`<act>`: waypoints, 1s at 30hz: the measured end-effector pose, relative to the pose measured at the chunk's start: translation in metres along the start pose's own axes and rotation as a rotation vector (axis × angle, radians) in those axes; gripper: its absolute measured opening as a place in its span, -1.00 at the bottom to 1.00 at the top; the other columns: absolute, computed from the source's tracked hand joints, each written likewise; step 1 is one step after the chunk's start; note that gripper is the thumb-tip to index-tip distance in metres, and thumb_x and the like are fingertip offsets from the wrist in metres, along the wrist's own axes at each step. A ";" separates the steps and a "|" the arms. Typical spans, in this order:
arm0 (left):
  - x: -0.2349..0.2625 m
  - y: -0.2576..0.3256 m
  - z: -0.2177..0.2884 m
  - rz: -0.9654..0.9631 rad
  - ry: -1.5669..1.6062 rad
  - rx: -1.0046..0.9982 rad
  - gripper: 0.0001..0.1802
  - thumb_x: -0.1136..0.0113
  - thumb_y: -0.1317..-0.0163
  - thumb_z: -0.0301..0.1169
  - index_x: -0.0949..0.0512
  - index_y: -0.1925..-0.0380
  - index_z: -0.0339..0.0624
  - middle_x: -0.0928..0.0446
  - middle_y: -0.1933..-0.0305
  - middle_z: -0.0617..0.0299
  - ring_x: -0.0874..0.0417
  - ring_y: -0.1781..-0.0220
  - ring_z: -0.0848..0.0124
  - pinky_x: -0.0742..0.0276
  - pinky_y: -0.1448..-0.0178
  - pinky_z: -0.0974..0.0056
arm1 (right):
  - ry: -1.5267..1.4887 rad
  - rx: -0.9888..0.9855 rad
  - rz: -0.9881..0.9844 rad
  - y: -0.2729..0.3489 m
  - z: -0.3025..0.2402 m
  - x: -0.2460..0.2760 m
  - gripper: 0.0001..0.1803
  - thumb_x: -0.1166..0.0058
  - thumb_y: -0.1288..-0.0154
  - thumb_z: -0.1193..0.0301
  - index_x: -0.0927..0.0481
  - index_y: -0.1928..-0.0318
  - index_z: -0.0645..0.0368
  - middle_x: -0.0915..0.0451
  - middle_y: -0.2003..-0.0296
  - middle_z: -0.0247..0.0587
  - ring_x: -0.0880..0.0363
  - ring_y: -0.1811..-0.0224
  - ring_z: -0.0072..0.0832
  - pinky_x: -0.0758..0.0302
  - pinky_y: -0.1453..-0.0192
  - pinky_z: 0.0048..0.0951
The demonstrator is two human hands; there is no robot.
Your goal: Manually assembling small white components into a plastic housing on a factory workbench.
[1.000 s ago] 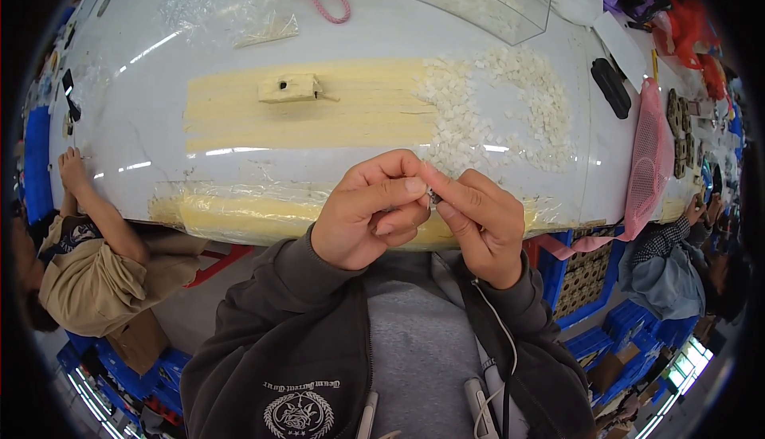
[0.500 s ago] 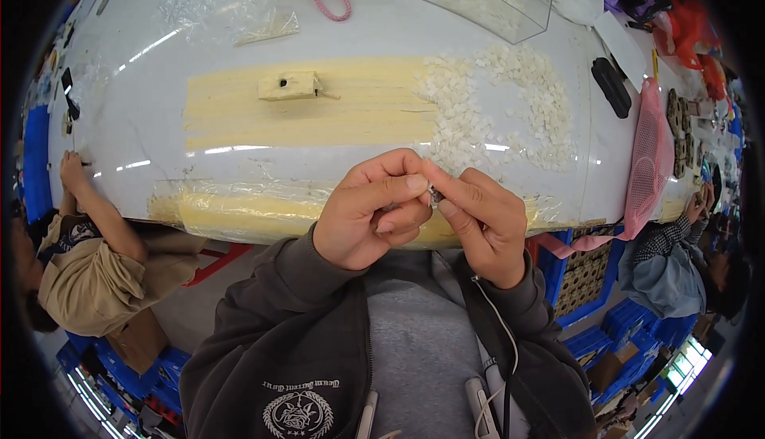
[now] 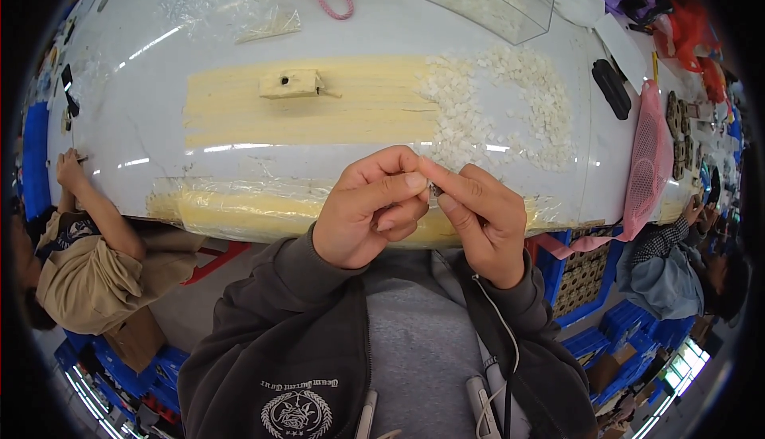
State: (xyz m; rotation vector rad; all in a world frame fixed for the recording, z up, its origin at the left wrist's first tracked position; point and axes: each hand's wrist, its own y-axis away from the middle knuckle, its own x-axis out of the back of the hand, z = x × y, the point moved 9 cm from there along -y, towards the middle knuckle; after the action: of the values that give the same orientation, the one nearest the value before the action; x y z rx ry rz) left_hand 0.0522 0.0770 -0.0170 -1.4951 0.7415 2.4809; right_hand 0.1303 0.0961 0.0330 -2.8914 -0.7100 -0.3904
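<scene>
Just past the table's near edge, my left hand (image 3: 373, 209) and my right hand (image 3: 483, 222) meet at the fingertips. A small dark, shiny piece (image 3: 435, 190) shows between the thumb and forefinger of my right hand; most of it is covered. My left thumb and forefinger are pinched together against the right forefinger's tip, and what they hold is hidden. Beyond my hands lies a heap of small white chips (image 3: 458, 108) on the table. To its left a small yellow-taped block (image 3: 288, 84) with a dark hole sits on strips of yellow tape (image 3: 231, 124).
A clear tray (image 3: 518, 29) of white chips stands at the back. A pink cord loop (image 3: 343, 1), plastic bags (image 3: 215, 1), a black case (image 3: 611, 88) and a pink mesh bag (image 3: 649, 144) lie around. Co-workers (image 3: 111, 272) sit at both sides.
Both hands stay pinched together in nearly the same place. The right thumb has shifted up slightly, and less of the dark piece shows.
</scene>
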 end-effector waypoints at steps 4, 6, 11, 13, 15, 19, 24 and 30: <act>0.001 0.001 0.000 0.004 -0.002 -0.004 -0.92 0.17 -0.17 -0.54 -0.35 0.40 -0.27 -0.23 0.71 0.35 -0.04 0.73 0.68 0.11 0.68 0.58 | 0.044 0.016 0.003 0.000 0.000 0.000 -0.60 0.08 -0.02 0.64 -0.50 0.06 0.21 -0.23 0.63 -0.38 -0.09 0.62 -0.61 -0.07 0.54 -0.66; 0.001 0.001 0.000 0.002 -0.008 -0.007 -0.92 0.17 -0.17 -0.54 -0.35 0.41 -0.28 -0.24 0.70 0.35 -0.05 0.73 0.68 0.11 0.68 0.58 | 0.100 0.039 0.005 0.001 -0.002 0.000 -0.59 0.06 -0.04 0.65 -0.49 0.03 0.17 -0.24 0.63 -0.39 -0.10 0.64 -0.62 -0.09 0.56 -0.66; -0.006 -0.001 0.001 -0.003 -0.078 -0.048 -0.92 0.17 -0.17 -0.53 -0.34 0.44 -0.28 -0.23 0.70 0.35 -0.03 0.73 0.67 0.10 0.68 0.58 | 0.090 0.014 0.300 -0.001 0.004 0.016 -0.63 0.08 -0.09 0.61 -0.47 0.03 0.20 -0.25 0.60 -0.39 -0.11 0.61 -0.62 -0.11 0.52 -0.66; -0.003 0.000 0.002 0.010 -0.072 -0.039 -0.93 0.16 -0.16 -0.53 -0.33 0.45 -0.27 -0.23 0.70 0.34 -0.03 0.73 0.67 0.10 0.68 0.57 | 0.056 -0.010 0.284 -0.002 0.005 0.019 -0.64 0.09 -0.10 0.61 -0.47 0.03 0.21 -0.26 0.59 -0.39 -0.11 0.60 -0.62 -0.11 0.51 -0.66; 0.001 0.000 0.003 0.037 -0.062 -0.021 -0.94 0.14 -0.14 -0.53 -0.32 0.48 -0.26 -0.23 0.70 0.32 -0.03 0.72 0.66 0.09 0.68 0.57 | -0.014 -0.061 0.252 -0.003 0.009 0.023 -0.66 0.10 -0.11 0.60 -0.46 0.04 0.23 -0.27 0.57 -0.38 -0.11 0.59 -0.61 -0.11 0.50 -0.66; 0.003 -0.003 0.001 -0.015 -0.026 -0.029 -0.95 0.13 -0.09 -0.54 -0.29 0.52 -0.22 -0.24 0.69 0.27 -0.04 0.71 0.64 0.07 0.67 0.57 | 0.001 -0.054 0.227 -0.005 0.012 0.021 -0.68 0.08 -0.11 0.58 -0.47 0.07 0.23 -0.29 0.56 -0.37 -0.12 0.59 -0.62 -0.10 0.50 -0.65; 0.008 -0.002 0.007 -0.096 0.076 -0.076 -0.93 0.15 -0.02 -0.55 -0.23 0.58 -0.17 -0.29 0.63 0.18 -0.06 0.69 0.61 0.06 0.66 0.57 | 0.128 -0.081 0.184 -0.010 0.014 0.019 -0.72 0.05 -0.08 0.57 -0.50 0.13 0.22 -0.29 0.55 -0.37 -0.13 0.57 -0.62 -0.11 0.48 -0.66; 0.023 0.004 0.023 -0.082 0.127 -0.120 -0.91 0.18 0.03 -0.56 -0.18 0.60 -0.12 -0.30 0.62 0.14 -0.06 0.66 0.60 0.06 0.66 0.58 | 0.399 -0.096 0.140 -0.021 0.017 0.013 -0.81 -0.02 -0.02 0.56 -0.51 0.28 0.20 -0.33 0.56 -0.37 -0.19 0.59 -0.59 -0.16 0.49 -0.62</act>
State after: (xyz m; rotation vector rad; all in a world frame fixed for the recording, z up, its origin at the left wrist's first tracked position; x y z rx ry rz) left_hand 0.0216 0.0815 -0.0263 -1.7022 0.5457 2.4267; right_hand 0.1348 0.1238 0.0220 -2.7912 -0.4308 -0.9683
